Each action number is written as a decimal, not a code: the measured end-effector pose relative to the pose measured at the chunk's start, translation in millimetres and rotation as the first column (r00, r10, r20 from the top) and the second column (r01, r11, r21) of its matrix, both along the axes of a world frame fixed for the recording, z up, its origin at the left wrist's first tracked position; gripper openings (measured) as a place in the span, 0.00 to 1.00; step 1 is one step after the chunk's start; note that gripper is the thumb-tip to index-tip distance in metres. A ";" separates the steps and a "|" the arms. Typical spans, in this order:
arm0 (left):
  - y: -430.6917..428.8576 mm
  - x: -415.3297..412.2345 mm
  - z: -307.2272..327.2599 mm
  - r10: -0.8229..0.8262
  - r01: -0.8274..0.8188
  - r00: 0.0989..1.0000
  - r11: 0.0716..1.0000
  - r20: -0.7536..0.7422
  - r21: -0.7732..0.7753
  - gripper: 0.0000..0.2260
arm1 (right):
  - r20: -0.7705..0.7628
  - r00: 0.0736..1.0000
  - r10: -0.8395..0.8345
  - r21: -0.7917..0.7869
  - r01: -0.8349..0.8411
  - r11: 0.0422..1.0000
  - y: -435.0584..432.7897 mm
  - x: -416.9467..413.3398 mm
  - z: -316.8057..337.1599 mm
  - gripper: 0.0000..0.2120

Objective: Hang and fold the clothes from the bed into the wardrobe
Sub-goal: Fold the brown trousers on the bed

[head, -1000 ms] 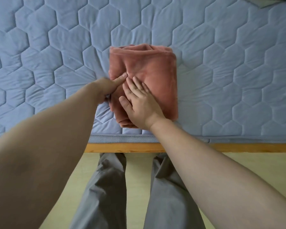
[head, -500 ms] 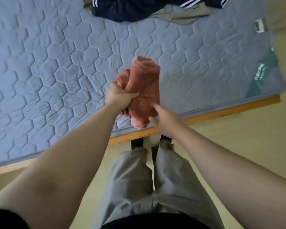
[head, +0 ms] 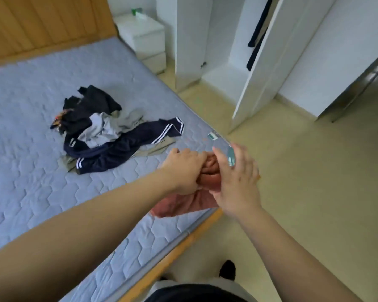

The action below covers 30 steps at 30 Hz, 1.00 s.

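Mattress edge [head: 179,233] by floor [head: 314,192], left hand [head: 183,171] gripping pink garment [head: 183,204], right hand [head: 238,182] flat against it, wardrobe [head: 216,77] open

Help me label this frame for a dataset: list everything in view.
Folded garment: one, salmon pink, held over the mattress edge.
Track trousers: one, navy with white stripes, in a pile on the mattress.
Loose clothes: at least three, black, grey, khaki, same pile.
Mattress: one, pale blue, quilted, left.
Headboard: one, wooden, top left.
Bedside cabinet: one, white, beside the headboard.
Wardrobe: one, white, doors open, top right.
Hanging garments: dark, inside the wardrobe, count unclear.
Floor: beige, right.
Left hand: grips the folded garment.
Right hand: flat against its side.
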<state>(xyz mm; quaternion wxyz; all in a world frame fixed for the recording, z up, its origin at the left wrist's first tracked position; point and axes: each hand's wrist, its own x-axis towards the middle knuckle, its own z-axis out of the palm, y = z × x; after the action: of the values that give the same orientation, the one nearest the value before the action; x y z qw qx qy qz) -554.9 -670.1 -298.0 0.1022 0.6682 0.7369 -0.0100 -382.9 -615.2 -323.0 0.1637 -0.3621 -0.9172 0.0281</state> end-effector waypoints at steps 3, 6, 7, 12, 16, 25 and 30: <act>44.0 36.9 32.9 -0.179 0.193 0.971 0.978 -0.157 0.080 0.23 | 0.079 0.996 -0.041 -0.236 0.059 0.970 48.4 34.9 31.3 0.63; 93.1 79.1 52.3 -0.275 0.312 0.935 0.938 -0.224 0.153 0.25 | 0.031 0.999 -0.009 -0.376 0.020 0.926 98.6 79.1 51.9 0.56; 110.3 94.6 56.9 -0.294 0.337 0.925 0.927 -0.241 0.163 0.26 | -0.008 1.000 -0.018 -0.409 0.013 0.912 114.7 95.4 57.0 0.51; 201.5 174.1 69.1 -0.245 0.307 0.938 0.915 -0.244 0.261 0.32 | -0.038 0.994 -0.099 -0.412 0.075 0.908 198.4 178.6 82.0 0.28; 262.8 229.3 77.4 -0.154 0.217 0.971 0.892 -0.184 0.398 0.35 | -0.036 0.994 -0.105 -0.350 0.086 0.933 266.8 232.3 110.4 0.21; 367.3 255.6 86.9 0.009 0.035 0.995 0.895 -0.098 0.444 0.42 | -0.045 0.999 -0.020 -0.190 0.011 0.982 416.6 261.5 153.2 0.17; 449.1 229.1 105.4 0.004 0.033 0.997 0.899 -0.082 0.437 0.43 | 0.016 0.997 0.082 -0.156 -0.078 0.985 497.7 249.1 171.4 0.23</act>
<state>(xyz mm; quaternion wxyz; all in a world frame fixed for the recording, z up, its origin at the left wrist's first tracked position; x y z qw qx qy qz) -325.8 -221.1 -192.6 -0.0805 0.6786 0.7188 0.1281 -133.8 -117.5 -151.7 0.1235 -0.3369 -0.9278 0.1021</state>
